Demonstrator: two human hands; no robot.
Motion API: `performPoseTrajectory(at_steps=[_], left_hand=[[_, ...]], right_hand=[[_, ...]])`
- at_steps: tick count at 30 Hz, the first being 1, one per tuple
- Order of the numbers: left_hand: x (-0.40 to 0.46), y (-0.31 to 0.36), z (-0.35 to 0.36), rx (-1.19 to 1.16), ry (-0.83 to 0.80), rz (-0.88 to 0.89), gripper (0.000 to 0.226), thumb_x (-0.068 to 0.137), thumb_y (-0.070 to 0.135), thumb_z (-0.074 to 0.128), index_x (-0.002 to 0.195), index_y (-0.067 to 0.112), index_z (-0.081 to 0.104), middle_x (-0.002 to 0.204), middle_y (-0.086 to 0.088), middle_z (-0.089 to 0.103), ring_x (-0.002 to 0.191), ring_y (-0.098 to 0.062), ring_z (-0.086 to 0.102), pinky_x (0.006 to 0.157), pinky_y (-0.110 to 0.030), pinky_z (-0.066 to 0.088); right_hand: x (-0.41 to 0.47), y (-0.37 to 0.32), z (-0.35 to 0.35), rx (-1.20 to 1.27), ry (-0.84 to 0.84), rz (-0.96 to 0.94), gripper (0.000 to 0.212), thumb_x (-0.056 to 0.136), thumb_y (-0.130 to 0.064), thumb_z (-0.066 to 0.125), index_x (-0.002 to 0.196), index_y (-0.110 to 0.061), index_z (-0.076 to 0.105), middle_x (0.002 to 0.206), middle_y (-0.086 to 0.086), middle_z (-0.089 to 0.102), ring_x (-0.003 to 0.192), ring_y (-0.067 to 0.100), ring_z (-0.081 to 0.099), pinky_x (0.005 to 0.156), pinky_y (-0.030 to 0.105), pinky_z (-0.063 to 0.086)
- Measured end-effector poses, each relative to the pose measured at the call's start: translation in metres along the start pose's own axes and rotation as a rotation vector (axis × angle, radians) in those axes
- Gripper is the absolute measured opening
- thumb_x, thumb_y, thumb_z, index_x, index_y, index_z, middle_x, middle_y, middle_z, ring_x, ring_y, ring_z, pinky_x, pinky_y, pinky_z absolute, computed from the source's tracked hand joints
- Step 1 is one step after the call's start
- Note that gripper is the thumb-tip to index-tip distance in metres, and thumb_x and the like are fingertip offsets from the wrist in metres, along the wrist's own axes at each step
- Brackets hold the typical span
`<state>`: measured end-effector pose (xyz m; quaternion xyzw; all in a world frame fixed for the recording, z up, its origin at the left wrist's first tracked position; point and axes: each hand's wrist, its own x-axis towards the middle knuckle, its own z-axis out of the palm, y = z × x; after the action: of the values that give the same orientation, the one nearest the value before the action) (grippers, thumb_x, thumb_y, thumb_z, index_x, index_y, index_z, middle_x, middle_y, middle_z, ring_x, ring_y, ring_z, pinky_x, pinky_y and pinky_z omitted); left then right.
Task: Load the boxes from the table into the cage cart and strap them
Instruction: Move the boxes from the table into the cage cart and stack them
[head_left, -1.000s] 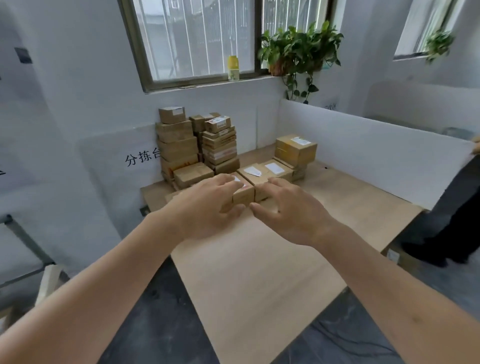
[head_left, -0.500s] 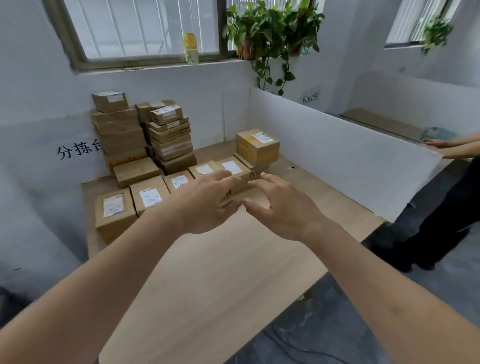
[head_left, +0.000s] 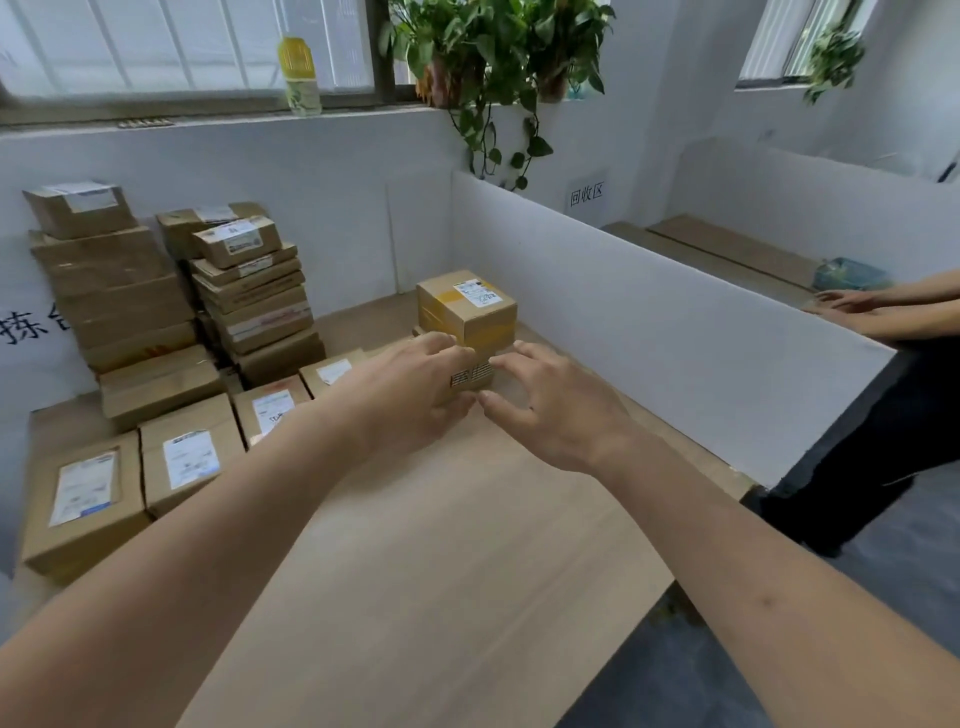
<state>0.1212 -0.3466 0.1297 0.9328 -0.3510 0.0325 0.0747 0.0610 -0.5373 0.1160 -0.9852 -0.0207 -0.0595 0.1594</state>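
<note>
On the table (head_left: 467, 545), left hand (head_left: 410, 395) curls round a small box (head_left: 470, 375); right hand (head_left: 550, 405), fingers spread and relaxed, hovers just beside it.

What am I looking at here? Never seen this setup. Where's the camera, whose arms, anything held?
No machine here: a person wears a wide-angle camera on the head, looking forward and down, so the two bare arms reaching in from the bottom are their own. The wooden table carries cardboard boxes: tall stacks at the back left, a row of flat labelled boxes along the left, and a box with yellow tape in the middle. The left hand curls round a small box with a barcode just below it. The right hand is spread open beside that box, holding nothing. Another person's hands rest past the white divider.
</note>
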Motion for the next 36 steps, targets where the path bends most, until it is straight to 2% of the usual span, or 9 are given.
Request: performPoseTrajectory(at_steps=[6,13,17,23,31,36], left_hand=[[0.071,-0.028,0.013,0.0,-0.025,-0.019,0.055,0.105,0.047,0.048,0.155,0.025,0.042,0.161,0.003,0.038,0.142,-0.022,0.043,0.108,-0.037,0.044],[0.152,-0.046,0.045,-0.009,-0.047,-0.114,0.054,0.106,0.048,0.046,0.155,0.027,0.041,0.161,0.003,0.037,0.143,-0.023,0.043,0.109,-0.04,0.045],[0.206,-0.057,0.076,-0.015,-0.046,-0.206,0.054,0.106,0.048,0.046,0.155,0.027,0.042,0.159,0.003,0.039,0.141,-0.023,0.045,0.106,-0.039,0.047],[0.286,-0.075,0.129,-0.048,-0.09,-0.379,0.054,0.106,0.046,0.045,0.155,0.026,0.042,0.16,0.001,0.039,0.142,-0.022,0.044,0.108,-0.041,0.047],[0.371,-0.105,0.179,-0.084,-0.144,-0.526,0.049,0.106,0.044,0.047,0.149,0.021,0.047,0.152,0.0,0.045,0.134,-0.025,0.051,0.101,-0.04,0.048],[0.403,-0.128,0.202,-0.135,-0.207,-0.619,0.051,0.106,0.043,0.046,0.153,0.022,0.042,0.16,-0.004,0.035,0.138,-0.029,0.047,0.106,-0.044,0.047]], right_hand=[[0.064,0.039,0.001,0.009,-0.036,0.041,0.056,0.101,-0.06,0.047,0.15,-0.032,0.05,0.163,0.001,0.037,0.149,0.019,0.036,0.115,0.041,0.039],[0.152,0.096,0.018,0.054,-0.078,0.002,0.057,0.1,-0.061,0.048,0.151,-0.034,0.049,0.165,0.0,0.034,0.15,0.019,0.036,0.116,0.045,0.04],[0.211,0.138,0.035,0.075,-0.132,-0.064,0.057,0.101,-0.057,0.05,0.152,-0.031,0.049,0.166,0.001,0.033,0.15,0.019,0.034,0.119,0.042,0.034],[0.305,0.205,0.067,0.119,-0.23,-0.123,0.056,0.102,-0.053,0.05,0.152,-0.029,0.049,0.166,0.002,0.034,0.15,0.021,0.035,0.118,0.041,0.034],[0.399,0.262,0.11,0.144,-0.297,-0.161,0.05,0.1,-0.05,0.052,0.144,-0.027,0.056,0.149,-0.001,0.05,0.133,0.023,0.052,0.107,0.043,0.046],[0.443,0.277,0.137,0.175,-0.334,-0.12,0.048,0.1,-0.05,0.053,0.141,-0.025,0.057,0.146,0.0,0.047,0.124,0.026,0.056,0.1,0.041,0.048]])
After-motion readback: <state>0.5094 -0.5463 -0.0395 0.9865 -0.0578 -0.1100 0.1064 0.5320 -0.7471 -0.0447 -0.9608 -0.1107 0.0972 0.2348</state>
